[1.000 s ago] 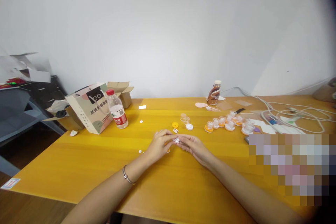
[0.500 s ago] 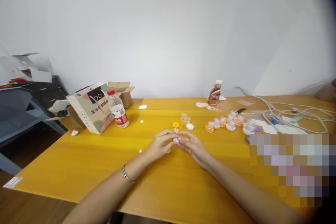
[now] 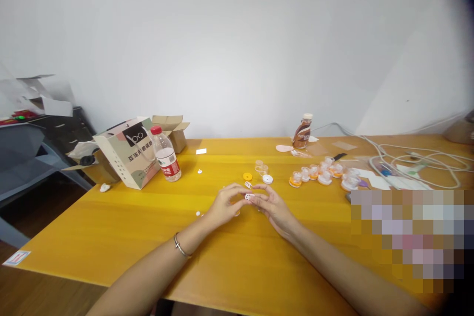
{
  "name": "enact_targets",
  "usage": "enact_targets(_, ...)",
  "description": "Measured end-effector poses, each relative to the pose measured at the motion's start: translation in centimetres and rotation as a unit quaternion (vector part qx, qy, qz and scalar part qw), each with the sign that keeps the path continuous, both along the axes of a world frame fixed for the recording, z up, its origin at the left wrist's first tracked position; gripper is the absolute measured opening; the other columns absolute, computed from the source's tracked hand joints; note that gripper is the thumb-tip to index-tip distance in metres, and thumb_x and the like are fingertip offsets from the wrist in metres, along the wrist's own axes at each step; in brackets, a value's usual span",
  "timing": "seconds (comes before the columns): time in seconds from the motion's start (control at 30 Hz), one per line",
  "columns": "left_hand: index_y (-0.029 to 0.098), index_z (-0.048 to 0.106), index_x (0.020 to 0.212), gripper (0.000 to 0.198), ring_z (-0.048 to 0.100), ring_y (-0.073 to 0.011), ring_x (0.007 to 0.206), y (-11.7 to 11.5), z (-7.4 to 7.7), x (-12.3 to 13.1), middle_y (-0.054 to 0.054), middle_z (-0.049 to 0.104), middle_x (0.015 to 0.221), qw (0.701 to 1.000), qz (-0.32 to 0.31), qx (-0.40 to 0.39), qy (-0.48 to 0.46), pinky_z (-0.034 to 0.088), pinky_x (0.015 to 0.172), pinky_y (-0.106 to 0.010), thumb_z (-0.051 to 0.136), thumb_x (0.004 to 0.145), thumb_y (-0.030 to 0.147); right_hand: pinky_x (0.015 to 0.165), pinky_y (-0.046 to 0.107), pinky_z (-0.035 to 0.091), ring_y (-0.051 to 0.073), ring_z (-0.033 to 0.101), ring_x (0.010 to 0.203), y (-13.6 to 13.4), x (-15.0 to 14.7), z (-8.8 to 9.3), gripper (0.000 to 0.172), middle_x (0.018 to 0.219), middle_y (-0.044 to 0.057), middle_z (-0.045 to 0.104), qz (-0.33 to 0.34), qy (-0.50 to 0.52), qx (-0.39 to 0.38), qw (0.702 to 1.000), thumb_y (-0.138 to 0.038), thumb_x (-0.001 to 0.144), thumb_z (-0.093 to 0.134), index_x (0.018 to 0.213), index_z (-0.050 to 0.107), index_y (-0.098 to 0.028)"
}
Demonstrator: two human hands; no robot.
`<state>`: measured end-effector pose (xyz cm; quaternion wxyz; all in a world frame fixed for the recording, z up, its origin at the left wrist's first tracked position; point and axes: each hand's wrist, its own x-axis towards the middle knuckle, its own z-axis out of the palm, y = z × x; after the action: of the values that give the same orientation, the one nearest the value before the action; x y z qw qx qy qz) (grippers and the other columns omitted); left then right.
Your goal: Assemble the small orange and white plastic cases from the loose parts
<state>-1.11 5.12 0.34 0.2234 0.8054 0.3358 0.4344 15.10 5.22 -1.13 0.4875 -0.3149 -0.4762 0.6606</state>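
Between the fingertips of both hands is a small white perforated disc (image 3: 248, 197). My left hand (image 3: 226, 205) pinches it from the left, thumb below and fingers above. From the right, my right hand (image 3: 273, 208) pinches the same piece, its index finger arched over. Just beyond the fingertips, another white perforated piece (image 3: 248, 184) lies on the table. A yellow ring-like disc (image 3: 247, 177), a white round part (image 3: 267, 178) and clear plastic rings (image 3: 260, 167) rest farther back. Something orange shows behind my left hand, mostly hidden.
A paper bag (image 3: 135, 158), a red-capped water bottle (image 3: 166, 155) and a cardboard box (image 3: 177, 133) stand at left. Clear-and-orange round assemblies (image 3: 325, 176) cluster at right, near a brown drink bottle (image 3: 302, 132) and white cables (image 3: 388, 155). Small white bits (image 3: 198, 213) lie by my left forearm.
The white perforated disc has turned slightly between my fingertips. My right index finger is lifted and more bent than before. The hands stay in nearly the same place.
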Motion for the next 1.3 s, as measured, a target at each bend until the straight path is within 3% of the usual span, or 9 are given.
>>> enact_targets(0.13,0.015,0.062,0.093,0.019,0.055,-0.0138,0.082,0.4,1.6,-1.5,-0.006,0.061,0.087,0.999,-0.011,-0.039,0.026,0.043,0.076,-0.025,0.054,0.077,0.025,0.072,0.029,0.045,0.017,0.06,0.086,0.2,-0.1,0.0,0.037,0.091,0.003,0.066,-0.019,-0.066,0.028,0.997,-0.032,0.064,0.067,0.092,0.044,-0.023)
enact_targets(0.23,0.016,0.062,0.094,0.02,0.055,-0.0136,0.082,0.6,3.3,-3.2,-0.006,0.061,0.089,0.992,-0.022,-0.038,0.122,0.042,0.077,-0.025,0.049,0.08,0.021,0.073,0.03,0.045,0.017,0.059,0.088,0.6,0.0,-0.4,0.037,0.095,0.004,0.064,-0.064,-0.123,0.068,0.988,-0.034,0.064,0.066,0.091,0.044,-0.023)
enact_targets(0.33,0.018,0.061,0.098,0.023,0.055,-0.0125,0.077,0.4,4.0,-4.3,-0.005,0.06,0.087,0.975,-0.036,-0.035,0.215,0.042,0.073,-0.024,0.046,0.081,0.018,0.078,0.032,0.044,0.017,0.058,0.09,0.6,0.0,-0.8,0.032,0.095,0.004,0.062,-0.07,-0.186,0.128,0.972,-0.035,0.066,0.063,0.09,0.047,-0.023)
enact_targets(0.53,0.016,0.054,0.096,0.019,0.057,-0.012,0.075,0.2,3.0,-4.0,-0.004,0.061,0.087,0.973,-0.044,-0.07,0.215,0.044,0.07,-0.023,0.047,0.078,0.015,0.09,0.039,0.035,0.021,0.05,0.103,-0.4,-0.5,-1.1,0.039,0.107,0.004,0.057,-0.03,-0.325,0.256,0.91,-0.033,0.064,0.064,0.099,0.051,-0.025)
enact_targets(0.73,0.015,0.052,0.083,0.007,0.056,-0.0114,0.073,0.0,2.9,-3.7,-0.003,0.061,0.082,0.972,-0.06,-0.086,0.208,0.044,0.067,-0.022,0.049,0.077,0.015,0.09,0.038,0.036,0.021,0.05,0.103,-0.4,-0.8,-1.8,0.044,0.108,0.005,0.056,-0.024,-0.354,0.307,0.883,-0.031,0.064,0.064,0.105,0.05,-0.025)
enact_targets(0.9,0.015,0.053,0.08,0.005,0.056,-0.0117,0.073,0.1,2.5,-3.5,-0.003,0.061,0.081,0.968,-0.048,-0.072,0.237,0.043,0.066,-0.022,0.049,0.077,0.017,0.088,0.038,0.037,0.021,0.051,0.102,0.0,-1.3,-2.6,0.047,0.107,0.006,0.056,-0.024,-0.366,0.309,0.878,-0.033,0.064,0.065,0.106,0.048,-0.024)
enact_targets(1.1,0.014,0.053,0.076,0.006,0.056,-0.0113,0.07,0.3,2.1,-3.3,-0.003,0.061,0.077,0.967,-0.051,-0.076,0.236,0.042,0.064,-0.021,0.052,0.076,0.02,0.082,0.036,0.039,0.02,0.054,0.093,0.1,-2.1,-2.4,0.034,0.098,0.004,0.059,-0.019,-0.37,0.318,0.873,-0.026,0.066,0.062,0.098,0.05,-0.023)
enact_targets(1.23,0.014,0.055,0.084,0.013,0.057,-0.0108,0.072,0.9,2.5,-2.8,-0.003,0.063,0.081,0.965,-0.099,-0.104,0.221,0.042,0.065,-0.02,0.051,0.078,0.025,0.08,0.034,0.04,0.019,0.054,0.089,0.0,-1.7,-2.1,0.031,0.094,0.002,0.06,-0.026,-0.346,0.31,0.885,-0.023,0.066,0.061,0.095,0.051,-0.023)
enact_targets(1.3,0.015,0.056,0.089,0.019,0.056,-0.0112,0.073,1.9,2.8,-2.1,-0.003,0.063,0.084,0.969,-0.084,-0.098,0.209,0.043,0.064,-0.02,0.049,0.079,0.029,0.078,0.033,0.04,0.019,0.055,0.087,-0.1,-1.3,-1.9,0.03,0.092,0.002,0.061,-0.035,-0.334,0.291,0.896,-0.023,0.064,0.062,0.092,0.052,-0.023)
